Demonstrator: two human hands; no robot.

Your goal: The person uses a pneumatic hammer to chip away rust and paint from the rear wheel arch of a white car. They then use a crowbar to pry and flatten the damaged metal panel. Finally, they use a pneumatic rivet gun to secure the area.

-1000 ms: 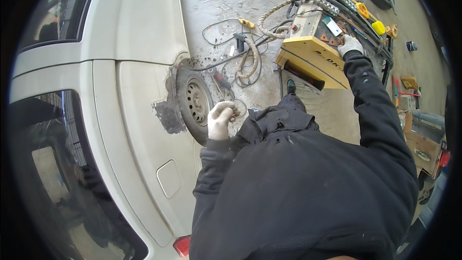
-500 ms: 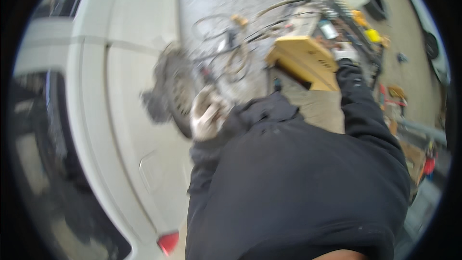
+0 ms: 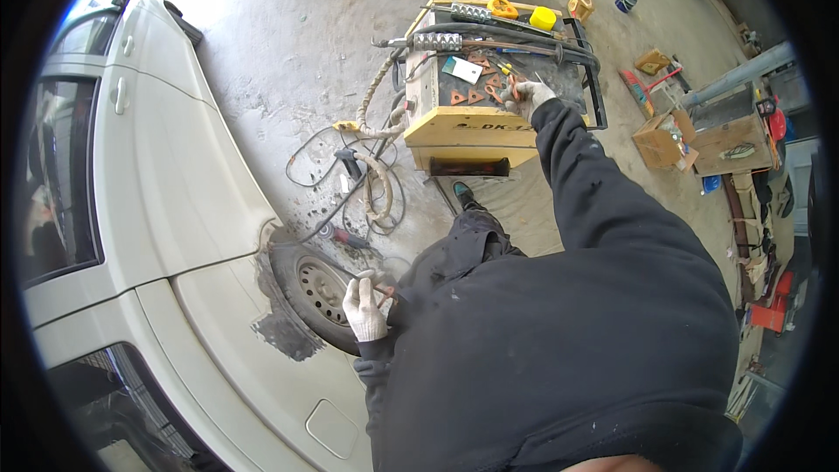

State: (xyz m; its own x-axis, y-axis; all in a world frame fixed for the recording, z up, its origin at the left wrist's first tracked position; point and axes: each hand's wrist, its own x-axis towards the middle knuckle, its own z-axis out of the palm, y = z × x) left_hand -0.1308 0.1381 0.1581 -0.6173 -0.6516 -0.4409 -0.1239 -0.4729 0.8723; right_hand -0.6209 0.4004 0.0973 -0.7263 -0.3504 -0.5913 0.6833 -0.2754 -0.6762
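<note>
- Right gloved hand (image 3: 531, 98), upper centre-right of frame, is resting on the machine (image 3: 437, 128); fingers are bunching by a copper-coloured bit, but I can't tell whether they're clamping it.
- Copper-coloured triangles (image 3: 474, 97) are lying just left of that hand, near a white-and-green card (image 3: 463, 70).
- Left gloved hand (image 3: 365, 306), lower centre-left, is curling in front of the wheel (image 3: 322, 288); can't tell whether it's gripping anything.
- Good handling: I'd be pinching lightly with fingertips, keeping glove fabric off sharp corners.
</note>
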